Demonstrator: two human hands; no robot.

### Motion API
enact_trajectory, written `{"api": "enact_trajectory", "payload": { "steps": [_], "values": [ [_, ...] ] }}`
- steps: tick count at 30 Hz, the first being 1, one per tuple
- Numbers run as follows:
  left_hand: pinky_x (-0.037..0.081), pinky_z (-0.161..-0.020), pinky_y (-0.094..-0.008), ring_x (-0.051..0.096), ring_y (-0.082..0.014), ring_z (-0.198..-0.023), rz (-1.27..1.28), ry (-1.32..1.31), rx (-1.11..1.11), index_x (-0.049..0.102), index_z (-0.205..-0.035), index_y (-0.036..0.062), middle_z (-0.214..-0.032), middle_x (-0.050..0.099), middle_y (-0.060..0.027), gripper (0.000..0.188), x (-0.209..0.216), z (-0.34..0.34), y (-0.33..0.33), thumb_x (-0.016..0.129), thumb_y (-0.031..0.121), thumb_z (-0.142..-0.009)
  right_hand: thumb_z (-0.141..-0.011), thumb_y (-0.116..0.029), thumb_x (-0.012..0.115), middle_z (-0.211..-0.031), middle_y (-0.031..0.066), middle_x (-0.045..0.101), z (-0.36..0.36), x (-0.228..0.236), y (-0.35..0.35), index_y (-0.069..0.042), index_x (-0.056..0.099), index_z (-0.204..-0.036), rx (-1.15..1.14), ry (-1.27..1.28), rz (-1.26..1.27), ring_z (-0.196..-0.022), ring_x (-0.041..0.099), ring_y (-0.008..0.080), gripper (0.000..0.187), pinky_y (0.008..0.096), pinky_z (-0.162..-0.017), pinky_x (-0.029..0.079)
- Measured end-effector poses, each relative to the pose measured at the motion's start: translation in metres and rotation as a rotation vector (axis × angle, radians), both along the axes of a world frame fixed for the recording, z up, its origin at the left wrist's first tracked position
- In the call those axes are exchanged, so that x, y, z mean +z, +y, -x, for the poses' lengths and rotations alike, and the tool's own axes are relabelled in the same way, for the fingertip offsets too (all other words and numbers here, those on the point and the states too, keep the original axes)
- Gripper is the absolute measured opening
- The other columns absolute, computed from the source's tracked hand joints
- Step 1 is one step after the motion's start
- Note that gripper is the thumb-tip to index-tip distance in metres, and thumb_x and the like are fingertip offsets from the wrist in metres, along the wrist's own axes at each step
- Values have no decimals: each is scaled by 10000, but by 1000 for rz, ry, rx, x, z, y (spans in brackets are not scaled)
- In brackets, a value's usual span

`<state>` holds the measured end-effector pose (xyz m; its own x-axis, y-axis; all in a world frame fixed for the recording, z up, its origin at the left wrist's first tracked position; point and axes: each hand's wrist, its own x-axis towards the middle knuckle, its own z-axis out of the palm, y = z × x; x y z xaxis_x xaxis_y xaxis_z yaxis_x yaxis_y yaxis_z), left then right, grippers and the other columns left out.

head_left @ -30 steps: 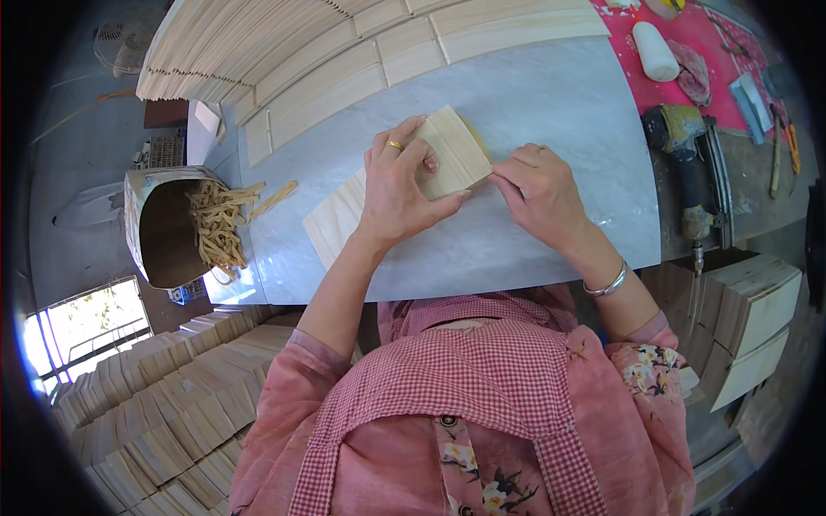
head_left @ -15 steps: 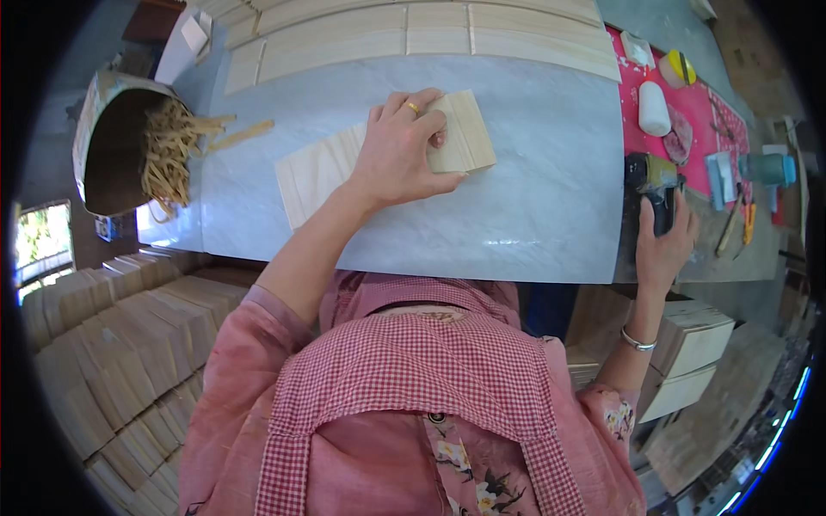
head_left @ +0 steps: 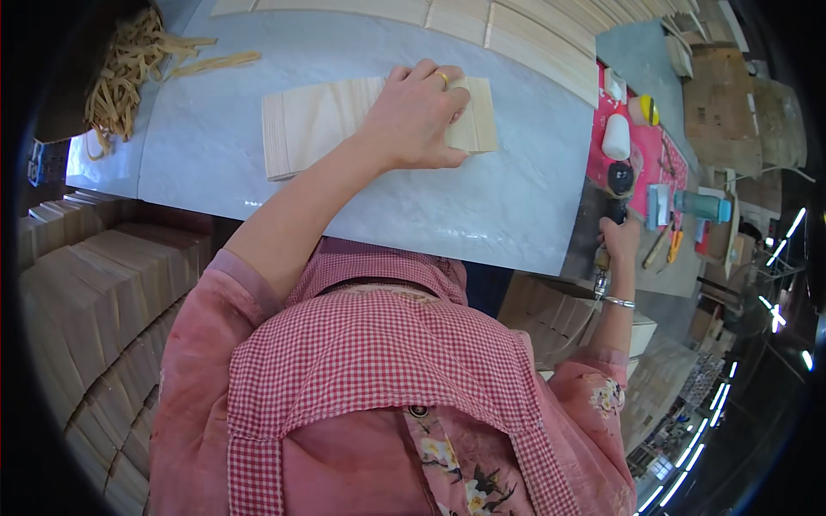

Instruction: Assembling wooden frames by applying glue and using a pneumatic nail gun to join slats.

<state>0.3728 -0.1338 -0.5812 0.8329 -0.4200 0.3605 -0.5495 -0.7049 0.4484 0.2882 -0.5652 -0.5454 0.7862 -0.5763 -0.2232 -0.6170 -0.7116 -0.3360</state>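
A pale wooden board (head_left: 323,116) lies lengthwise on the grey marbled worktop. My left hand (head_left: 417,116), with a gold ring, spans its right part, fingers over the far edge and thumb at the near edge, closed on it. At the table's right edge my right hand (head_left: 621,239) is wrapped round the dark handle of an air-powered hand tool (head_left: 619,178). The tool has a round black head, and a metal hose fitting shows at its lower end, by my wrist. Part of the handle is hidden by my fingers.
Long pale wood panels (head_left: 379,10) line the table's far side. Tan strips (head_left: 125,73) spill from a container at left. Beyond the tool, a white bottle (head_left: 616,138) and a yellow-lidded tub (head_left: 644,110) stand on red cloth. Stacked boards (head_left: 95,292) fill the lower left.
The view has swung right. The board now lies straighter, my left hand still over it. My right hand has closed round the tool's handle and its head has turned upward in view.
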Motion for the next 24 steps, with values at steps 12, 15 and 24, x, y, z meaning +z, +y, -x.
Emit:
{"api": "enact_trajectory", "payload": {
  "steps": [12, 15, 24],
  "values": [
    [399, -929, -409, 546, -279, -1058, 14, -20, 28, 730, -950, 96, -1231, 631, -108, 421, -2, 0, 1, 783, 359, -626, -851, -91, 727, -606, 28, 587, 23, 106, 181, 14, 658, -918, 222, -78, -384, -449, 515, 108, 143, 249, -421, 404],
    [402, -928, -408, 548, -278, -1056, -2, -16, 34, 733, -952, 96, -1224, 633, -111, 420, 0, 0, -1, 788, 356, -627, -850, -68, 726, -616, 25, 589, 23, 111, 199, 17, 651, -923, 242, -74, -483, -445, 508, 104, 135, 244, -420, 405],
    [403, -925, -407, 548, -278, -1053, 27, -32, 32, 735, -969, 97, -1211, 636, -114, 431, -1, 0, -1, 794, 356, -629, -873, -54, 709, -636, 22, 597, 15, 112, 212, 19, 649, -922, 254, -34, -507, -436, 504, 96, 106, 239, -414, 410]
  ]
}}
